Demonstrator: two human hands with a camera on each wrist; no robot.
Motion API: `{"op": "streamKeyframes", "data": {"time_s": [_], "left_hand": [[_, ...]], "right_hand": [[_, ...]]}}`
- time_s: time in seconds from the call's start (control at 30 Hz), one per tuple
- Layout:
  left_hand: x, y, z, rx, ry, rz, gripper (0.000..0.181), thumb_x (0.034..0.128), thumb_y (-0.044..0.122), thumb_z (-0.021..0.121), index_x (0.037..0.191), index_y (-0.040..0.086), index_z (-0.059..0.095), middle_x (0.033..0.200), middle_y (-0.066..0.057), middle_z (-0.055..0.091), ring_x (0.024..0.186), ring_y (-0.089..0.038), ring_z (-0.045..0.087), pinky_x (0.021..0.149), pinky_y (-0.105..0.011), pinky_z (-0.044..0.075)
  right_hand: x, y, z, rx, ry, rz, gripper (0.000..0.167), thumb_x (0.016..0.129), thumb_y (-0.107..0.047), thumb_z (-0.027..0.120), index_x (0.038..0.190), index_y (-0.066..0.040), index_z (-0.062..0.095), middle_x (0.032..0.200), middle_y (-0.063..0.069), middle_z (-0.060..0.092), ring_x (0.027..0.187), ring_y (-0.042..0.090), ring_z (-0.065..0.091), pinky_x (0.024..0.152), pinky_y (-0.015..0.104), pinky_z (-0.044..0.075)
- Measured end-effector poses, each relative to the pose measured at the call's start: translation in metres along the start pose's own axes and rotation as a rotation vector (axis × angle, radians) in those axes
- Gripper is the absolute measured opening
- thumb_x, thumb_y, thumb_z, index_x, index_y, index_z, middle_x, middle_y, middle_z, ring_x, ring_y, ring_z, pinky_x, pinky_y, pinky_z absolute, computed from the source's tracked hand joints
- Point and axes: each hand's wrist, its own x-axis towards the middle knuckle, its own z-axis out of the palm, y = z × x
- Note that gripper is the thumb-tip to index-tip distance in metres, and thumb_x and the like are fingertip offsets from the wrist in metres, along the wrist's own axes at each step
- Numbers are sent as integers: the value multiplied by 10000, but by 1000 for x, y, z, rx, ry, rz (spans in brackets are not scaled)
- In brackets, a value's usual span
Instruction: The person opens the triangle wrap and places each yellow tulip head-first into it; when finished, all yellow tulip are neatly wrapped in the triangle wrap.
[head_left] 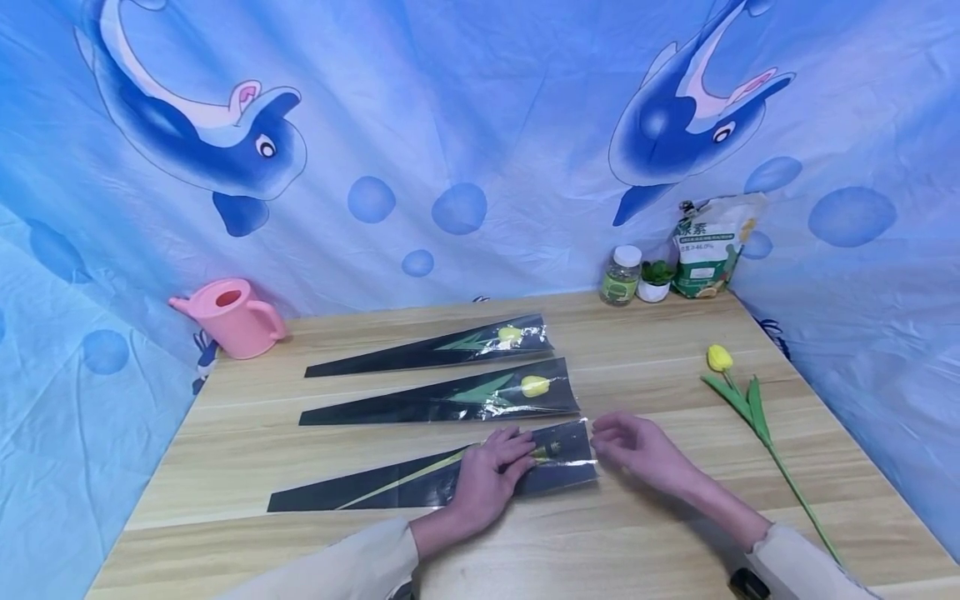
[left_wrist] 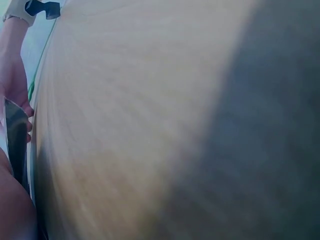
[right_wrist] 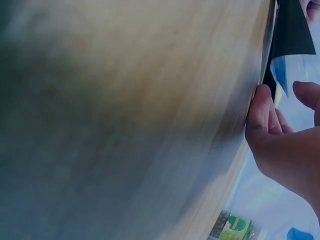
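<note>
A clear-fronted black flower sleeve (head_left: 315, 497) lies nearest on the wooden table, a yellow-green stem (head_left: 401, 481) running inside it. My left hand (head_left: 483, 479) rests on this sleeve near its wide end, fingers extended; part of the flower inside is hidden beneath them. Just off the wide end is my right hand (head_left: 648, 454). In the right wrist view its thumb and fingers (right_wrist: 260, 107) stand apart at the sleeve's mouth (right_wrist: 295, 45), with nothing gripped. Behind lie two more sleeves, a middle one (head_left: 352, 412) and a far one (head_left: 367, 362), each with a yellow tulip inside.
A loose yellow tulip (head_left: 757, 412) lies along the table's right side. At the back left stands a pink watering can (head_left: 240, 321). A lidded jar (head_left: 620, 279), a small potted plant (head_left: 655, 283) and a printed bag (head_left: 712, 250) stand at the back right, before a blue dolphin curtain (head_left: 480, 125).
</note>
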Motion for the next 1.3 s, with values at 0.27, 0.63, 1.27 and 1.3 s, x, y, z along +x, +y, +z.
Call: {"op": "streamKeyframes", "data": {"time_s": [0.27, 0.63, 1.27, 1.3], "left_hand": [[-2, -1, 1, -60, 27, 32, 218, 780, 19, 827, 995, 26, 785, 1055, -128, 739, 1078, -330, 678, 990, -518, 482], [-4, -3, 1, -98, 50, 15, 190, 805, 14, 813, 993, 29, 787, 1047, -106, 745, 1067, -318, 685, 971, -486, 506], [-1, 3, 1, 101, -53, 82, 425, 787, 102, 849, 1177, 0, 715, 1249, -160, 664, 1191, -362, 609, 1004, -506, 475], [-2, 4, 1, 116, -70, 73, 474, 794, 127, 848, 1221, -5, 692, 1288, -166, 643, 1223, -366, 586, 1013, -515, 466]], "right_hand": [[7, 0, 11, -124, 58, -25, 314, 869, -35, 731, 1123, 100, 608, 827, 12, 677, 750, 178, 649, 686, 271, 566], [12, -6, 13, -160, 110, 91, 303, 852, -8, 721, 1120, 80, 610, 821, 42, 642, 732, 173, 607, 638, 280, 542], [8, -30, 35, 344, 146, 136, 585, 982, 6, 578, 1434, 162, 242, 1116, 259, 684, 909, 288, 713, 767, 317, 594], [9, -28, 35, 362, 145, 141, 587, 981, 16, 573, 1441, 158, 235, 1120, 260, 683, 901, 282, 712, 744, 321, 597]]}}
